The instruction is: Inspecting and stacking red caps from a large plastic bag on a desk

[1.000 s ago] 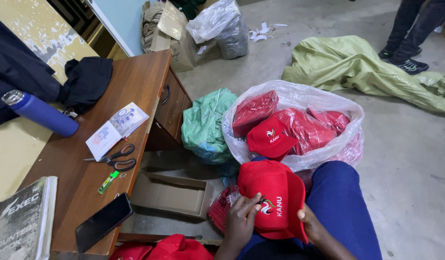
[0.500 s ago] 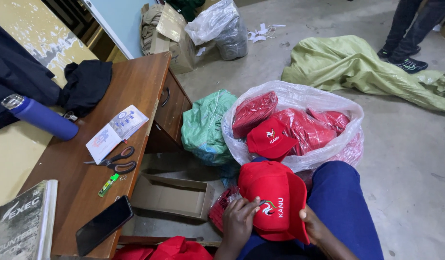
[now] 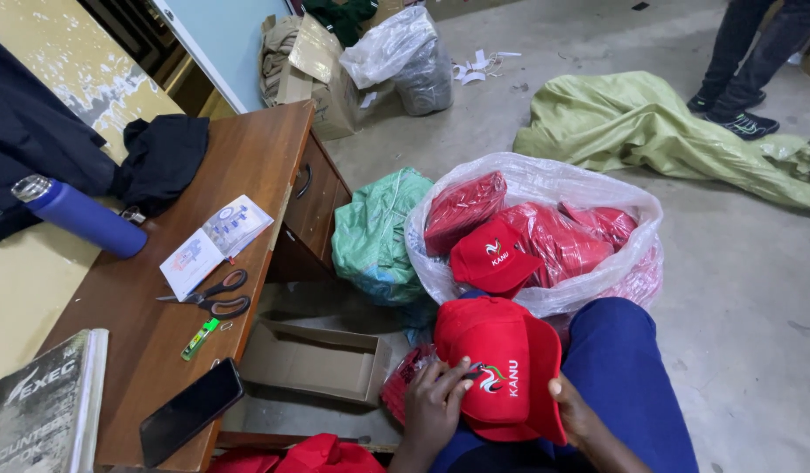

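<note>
Red cap (image 3: 501, 368) rests on the person's lap, gripped by both hands: left hand (image 3: 435, 405) fingers closed on its front, right hand (image 3: 573, 413) closed on the brim edge, beside the bench (image 3: 256, 166).

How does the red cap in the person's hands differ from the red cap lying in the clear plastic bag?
The held cap rests on the lap, gripped by the left hand and right hand; the bagged cap lies untouched on wrapped red bundles in the clear bag. The held cap looks larger, being nearer the camera. Both are red with a front emblem.
</note>
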